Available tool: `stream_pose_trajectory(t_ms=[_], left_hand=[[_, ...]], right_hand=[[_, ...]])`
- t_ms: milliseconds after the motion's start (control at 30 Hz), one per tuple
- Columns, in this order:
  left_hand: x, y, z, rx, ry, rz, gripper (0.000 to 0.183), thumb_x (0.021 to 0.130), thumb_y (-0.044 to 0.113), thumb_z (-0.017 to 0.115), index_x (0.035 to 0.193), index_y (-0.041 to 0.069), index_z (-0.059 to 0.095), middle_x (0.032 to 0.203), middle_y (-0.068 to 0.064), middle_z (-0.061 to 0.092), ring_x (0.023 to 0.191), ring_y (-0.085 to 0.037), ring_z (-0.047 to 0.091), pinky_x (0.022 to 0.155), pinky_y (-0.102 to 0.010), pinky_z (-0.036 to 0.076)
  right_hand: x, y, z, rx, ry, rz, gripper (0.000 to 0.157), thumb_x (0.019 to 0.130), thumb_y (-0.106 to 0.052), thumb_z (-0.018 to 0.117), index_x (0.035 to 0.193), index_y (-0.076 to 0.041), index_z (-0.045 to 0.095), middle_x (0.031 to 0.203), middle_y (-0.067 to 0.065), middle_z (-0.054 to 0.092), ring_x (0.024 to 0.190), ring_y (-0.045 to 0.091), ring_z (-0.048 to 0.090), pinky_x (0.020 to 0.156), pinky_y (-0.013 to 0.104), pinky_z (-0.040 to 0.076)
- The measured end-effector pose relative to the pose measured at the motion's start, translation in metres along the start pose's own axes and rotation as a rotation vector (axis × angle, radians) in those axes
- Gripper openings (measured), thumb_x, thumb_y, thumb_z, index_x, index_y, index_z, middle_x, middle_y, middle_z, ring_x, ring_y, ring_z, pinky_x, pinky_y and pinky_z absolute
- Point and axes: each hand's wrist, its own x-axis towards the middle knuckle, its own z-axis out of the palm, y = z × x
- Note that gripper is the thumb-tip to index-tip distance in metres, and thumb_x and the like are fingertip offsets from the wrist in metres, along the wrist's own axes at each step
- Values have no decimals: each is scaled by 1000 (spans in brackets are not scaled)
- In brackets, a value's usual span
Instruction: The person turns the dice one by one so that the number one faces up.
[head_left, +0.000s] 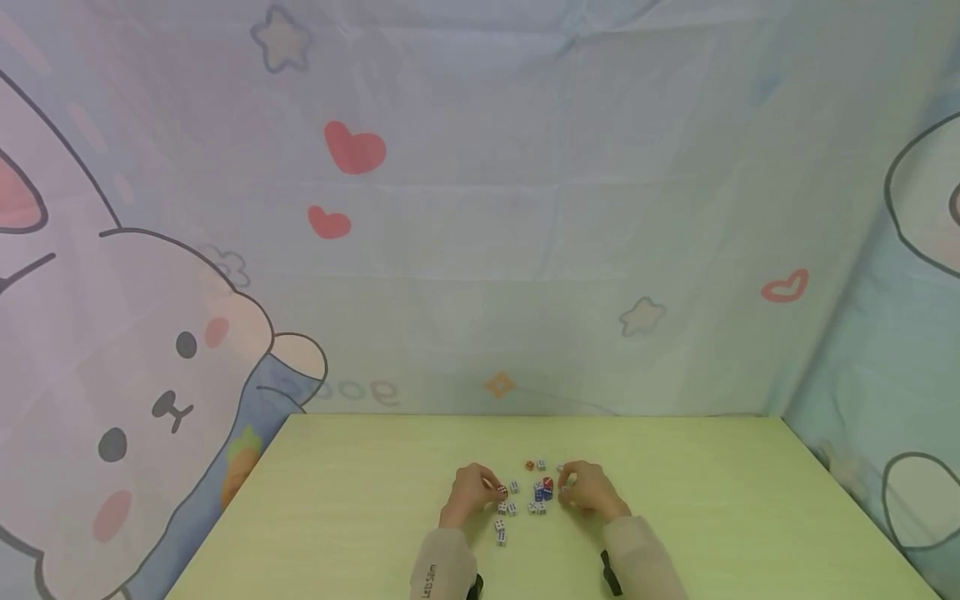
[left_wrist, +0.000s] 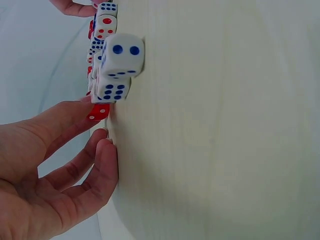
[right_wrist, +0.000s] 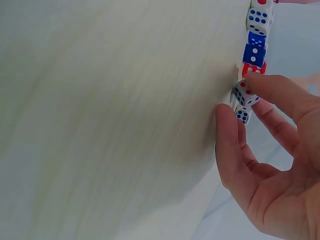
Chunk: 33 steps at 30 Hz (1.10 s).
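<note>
In the head view my left hand (head_left: 471, 489) is at the left side of a loose group of dice, its fingertips around a red die (head_left: 502, 490). The left wrist view shows that red die (left_wrist: 99, 111) between thumb and fingers, behind stacked white dice (left_wrist: 122, 56). My right hand (head_left: 591, 488) is on the group's right side. In the right wrist view it pinches a tilted white die (right_wrist: 245, 93) with red and blue dots. Blue dice (right_wrist: 254, 53) and a red die (right_wrist: 254, 69) stand just beyond its fingertips.
Between the hands lie blue dice (head_left: 539, 494), a red die (head_left: 548, 482) and paired white dice (head_left: 537, 507). An orange die (head_left: 529, 465) sits farther back. Nearer, two white dice (head_left: 501, 533) lie together. The table (head_left: 360, 475) ends at a printed cloth backdrop (head_left: 525, 250).
</note>
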Motion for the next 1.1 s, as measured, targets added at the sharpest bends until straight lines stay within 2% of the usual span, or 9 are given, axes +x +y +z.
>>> stream_pose_trajectory(t_ms=[133,200,567,767,933,1100], left_hand=[[0,0,0,3,2,0,12,71,9,73,77,0,67,70,-8,61,53,-13,52,46,-24,43],[-1,0,1,5,2,0,13,71,10,73,78,0,67,70,-8,61,53,-14,52,46,-24,43],[-1,1,0,10,-1,10,13,72,9,72,79,-1,67,73,-10,62,53,-14,52,46,-25,43],[1,1,0,20,2,16,12,72,9,72,79,0,67,72,-9,63,53,-13,52,46,-24,43],[1,2,0,22,7,19,12,71,9,72,78,0,67,70,-9,63,53,-14,53,46,-24,42],[0,1,0,12,-4,8,13,71,10,72,78,0,67,69,-8,63,53,-13,52,47,-24,43]], right_hand=[[-2,-1,-2,29,-3,8,11,73,-4,66,83,-6,61,66,6,57,41,7,36,39,19,38],[-3,-1,-2,39,-4,13,11,74,-4,66,84,-6,61,61,5,54,41,7,36,39,19,38],[-2,2,-3,61,12,8,14,72,-2,67,84,-6,60,64,5,57,41,8,38,39,19,40],[-1,4,-5,85,6,29,15,72,-3,67,86,-5,61,69,5,59,46,10,44,42,22,44],[-2,11,-16,95,17,40,14,73,-3,66,87,-4,62,71,6,60,48,11,45,45,25,47],[-1,27,-31,102,32,62,14,74,-2,65,88,-3,61,65,4,56,47,10,40,46,26,48]])
